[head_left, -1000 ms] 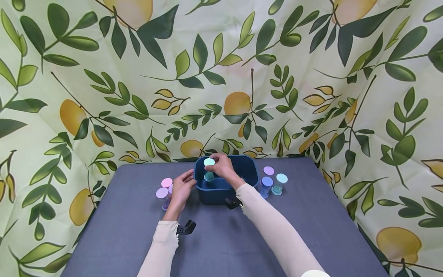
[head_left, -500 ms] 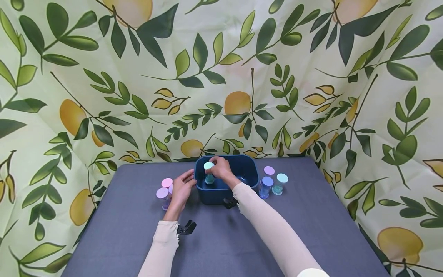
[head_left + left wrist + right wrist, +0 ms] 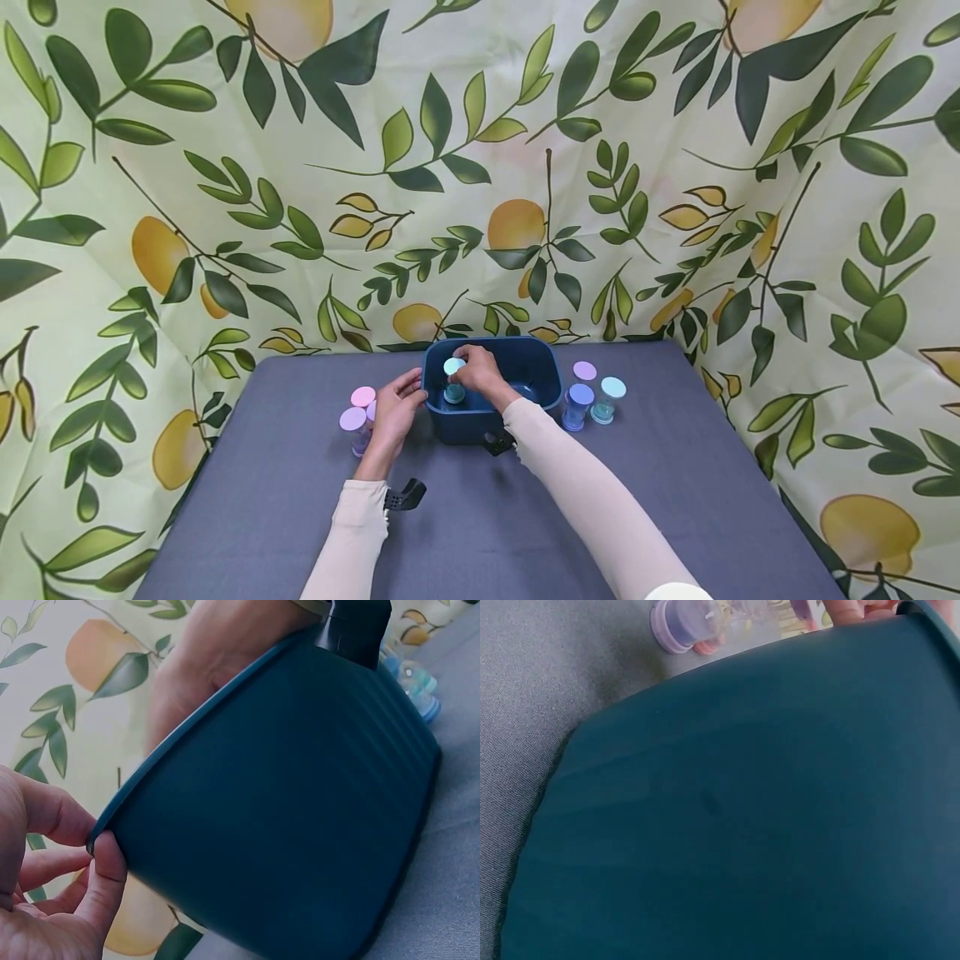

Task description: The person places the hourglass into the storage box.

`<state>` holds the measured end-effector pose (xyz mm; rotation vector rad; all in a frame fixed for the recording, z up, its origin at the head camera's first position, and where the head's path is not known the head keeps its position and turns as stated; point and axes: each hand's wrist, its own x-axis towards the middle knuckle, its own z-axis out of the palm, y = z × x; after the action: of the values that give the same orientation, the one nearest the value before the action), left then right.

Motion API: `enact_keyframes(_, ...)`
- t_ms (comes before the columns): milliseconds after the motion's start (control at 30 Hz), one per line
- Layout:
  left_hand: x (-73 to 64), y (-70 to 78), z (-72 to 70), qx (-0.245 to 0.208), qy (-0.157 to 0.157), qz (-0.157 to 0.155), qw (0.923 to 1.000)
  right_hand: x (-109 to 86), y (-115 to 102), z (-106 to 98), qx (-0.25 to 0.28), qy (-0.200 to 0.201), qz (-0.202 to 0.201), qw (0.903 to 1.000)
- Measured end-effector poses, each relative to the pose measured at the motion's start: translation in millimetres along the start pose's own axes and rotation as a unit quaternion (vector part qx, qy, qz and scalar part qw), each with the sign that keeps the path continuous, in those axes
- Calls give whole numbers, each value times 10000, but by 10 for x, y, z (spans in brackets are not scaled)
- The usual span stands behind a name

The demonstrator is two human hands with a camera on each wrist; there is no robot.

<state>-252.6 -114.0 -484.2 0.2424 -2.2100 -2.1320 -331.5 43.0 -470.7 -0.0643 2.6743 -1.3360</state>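
Observation:
A dark blue plastic bin [image 3: 465, 427] stands upright at the back of the table. My left hand [image 3: 394, 415] is at its left end; in the left wrist view the thumb and index finger of that left hand [image 3: 56, 877] pinch the bin's rim. My right hand [image 3: 480, 375] reaches inside and holds a teal-capped sand timer [image 3: 453, 395] upright near the bin's left wall. Whether the timer's base touches the bin floor, I cannot tell. In the right wrist view the bin wall [image 3: 735, 802] hides the right hand.
Left of the bin stand a pink-capped timer [image 3: 363, 396] and purple ones [image 3: 355, 421], partly behind my left hand. On the right are a purple-capped timer [image 3: 584, 370], a blue one [image 3: 577, 400] and a teal one [image 3: 609, 396]. A patterned cloth [image 3: 420, 208] hangs behind the grey table [image 3: 465, 533].
My right hand has lowered the teal sand timer further into the bin. The left hand has stayed at the bin's rim.

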Motion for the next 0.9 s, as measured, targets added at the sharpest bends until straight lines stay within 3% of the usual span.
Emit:
enact_keyframes(300,-14,-1,-3,4,-10,-1,10000,-7,-3,-5,-183,-77,-62,9998)
enact_keyframes(633,-11,-8,-5,40,4,42,10000,-5,28,-2,54,-159,-136,9998)
enact_keyframes(900,-22,-3,-7,46,-2,31,10000,-93,35,-111,291,21,-314,9991)
